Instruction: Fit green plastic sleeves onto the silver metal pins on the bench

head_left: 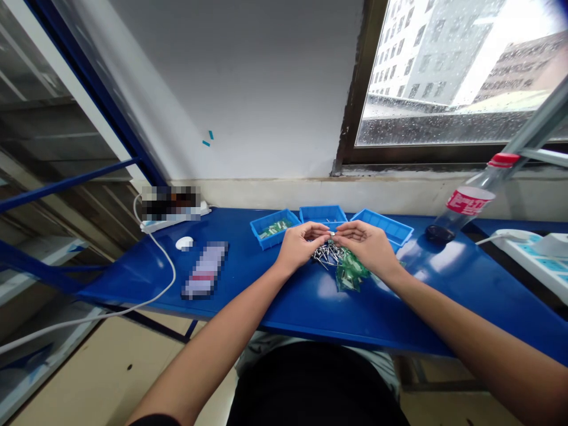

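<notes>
Head view, biggest first: blue tabletop, running along beneath a wall and window. Well off to the right, a cola bottle with a red cap and a little dark liquid at the bottom. Along the back edge, three blue plastic bins side by side. Inside the left bin, a fair number of green-and-silver pieces, probably the portion already done. Middle bin partly hidden behind the fingers, right bin partly hidden behind a hand; cannot tell how much lies in either. In front of the bins, left hand and right hand nearly meeting, thumbs and fingers pinched together from both sides. Under and beside the right hand, green packets on the tabletop. Beneath the fingertips, a loose heap of long-shanked metal fasteners; judging by heap and packets, plenty left, work seemingly partway. Smallest of all, clamped between both sets of fingertips just above the heap, a small pale piece; exact kind too small to tell.
</notes>
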Motion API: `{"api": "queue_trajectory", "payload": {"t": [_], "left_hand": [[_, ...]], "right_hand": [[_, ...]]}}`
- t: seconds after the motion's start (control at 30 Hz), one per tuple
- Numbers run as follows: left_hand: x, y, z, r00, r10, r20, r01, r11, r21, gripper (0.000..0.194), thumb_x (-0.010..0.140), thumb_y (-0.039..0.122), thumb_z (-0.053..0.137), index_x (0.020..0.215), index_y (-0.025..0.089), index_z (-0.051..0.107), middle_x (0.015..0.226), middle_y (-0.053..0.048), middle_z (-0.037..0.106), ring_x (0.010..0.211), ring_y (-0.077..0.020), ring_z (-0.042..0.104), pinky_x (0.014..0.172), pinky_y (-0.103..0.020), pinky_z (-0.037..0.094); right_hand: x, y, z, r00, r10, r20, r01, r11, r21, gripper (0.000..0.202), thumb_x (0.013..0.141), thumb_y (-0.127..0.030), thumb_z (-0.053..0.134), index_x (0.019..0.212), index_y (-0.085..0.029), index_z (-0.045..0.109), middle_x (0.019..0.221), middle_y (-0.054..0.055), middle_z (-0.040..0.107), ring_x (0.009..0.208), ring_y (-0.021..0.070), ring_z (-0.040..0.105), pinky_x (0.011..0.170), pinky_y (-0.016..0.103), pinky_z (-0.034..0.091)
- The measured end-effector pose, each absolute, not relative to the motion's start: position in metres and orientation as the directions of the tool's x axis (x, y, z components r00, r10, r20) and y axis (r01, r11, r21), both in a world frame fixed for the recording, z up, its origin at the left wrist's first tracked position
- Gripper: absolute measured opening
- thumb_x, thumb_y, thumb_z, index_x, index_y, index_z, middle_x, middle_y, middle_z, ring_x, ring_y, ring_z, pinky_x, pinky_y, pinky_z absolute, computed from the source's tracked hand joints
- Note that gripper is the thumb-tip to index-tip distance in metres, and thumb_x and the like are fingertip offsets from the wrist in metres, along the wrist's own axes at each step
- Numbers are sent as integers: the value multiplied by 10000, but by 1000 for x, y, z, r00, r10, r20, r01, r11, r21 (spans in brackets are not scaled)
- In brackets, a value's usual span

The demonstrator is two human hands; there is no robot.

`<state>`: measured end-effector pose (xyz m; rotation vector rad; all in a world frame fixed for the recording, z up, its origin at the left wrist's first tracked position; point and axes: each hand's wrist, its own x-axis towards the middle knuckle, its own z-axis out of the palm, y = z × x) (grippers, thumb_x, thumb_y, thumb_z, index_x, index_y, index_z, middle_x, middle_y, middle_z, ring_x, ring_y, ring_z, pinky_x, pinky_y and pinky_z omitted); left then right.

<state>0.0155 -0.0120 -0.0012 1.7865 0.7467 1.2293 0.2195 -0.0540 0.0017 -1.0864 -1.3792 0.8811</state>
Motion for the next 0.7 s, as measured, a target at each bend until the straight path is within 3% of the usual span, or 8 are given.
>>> {"api": "queue_trajectory", "payload": {"t": [0.2, 0.43, 0.7], "left_hand": [[16, -15, 1, 330, 825, 459, 18, -492, 871, 251, 870, 333, 840, 1038, 153, 790, 1017, -109, 836, 954, -251, 816, 933, -408, 672], [15, -13, 1, 296, 848, 440, -28, -453, 891, 262, 881, 311, 830, 1075, 152, 754, 1071, -126, 832, 1035, -266, 811, 979, -424, 657], [15, -12, -2, 363, 784, 503, 43, -554, 832, 243, 869, 207, 807, 1086, 155, 711, 1031, -101, 812, 944, -210, 792, 909, -371, 655]], "right_hand": [[218, -53, -1, 67, 941, 332, 126, 322, -938, 483, 734, -529, 936, 1000, -208, 691, 938, 117, 812, 955, 303, 800, 949, 493, 665], [218, -54, -5, -16, 939, 345, 115, 344, -932, 434, 843, -510, 859, 1113, -215, 690, 1112, 135, 819, 1104, 319, 782, 1038, 530, 630], [217, -54, -6, -60, 911, 409, 280, 409, -869, 400, 890, -511, 803, 1157, -217, 752, 1064, 111, 803, 982, 297, 777, 906, 497, 664]]}}
